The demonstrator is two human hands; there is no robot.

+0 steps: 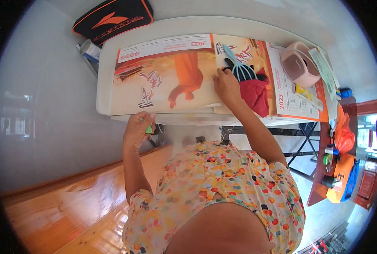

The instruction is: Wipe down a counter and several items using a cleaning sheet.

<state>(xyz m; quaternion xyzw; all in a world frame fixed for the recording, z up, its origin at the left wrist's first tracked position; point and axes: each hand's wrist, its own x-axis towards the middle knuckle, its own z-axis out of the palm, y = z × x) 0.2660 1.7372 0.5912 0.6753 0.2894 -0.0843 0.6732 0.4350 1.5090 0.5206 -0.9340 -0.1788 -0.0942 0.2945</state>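
Observation:
My left hand is closed on a small green object, mostly hidden by the fingers, just off the table's front edge. Over the table, my right hand has its fingertips curled at the edge of a black item, perhaps cloth; whether they grip it is unclear. A light-blue vented hairbrush lies on the black item, its handle pointing away from me. Just right of my right hand is a crumpled dark-red cloth. Printed calendar sheets lie beneath these things.
A white table stands against the wall. On its right are a rounded pink appliance and a yellow-and-white slim box. A black-and-orange case and a can sit at the back left. A reddish side table holds an orange bag.

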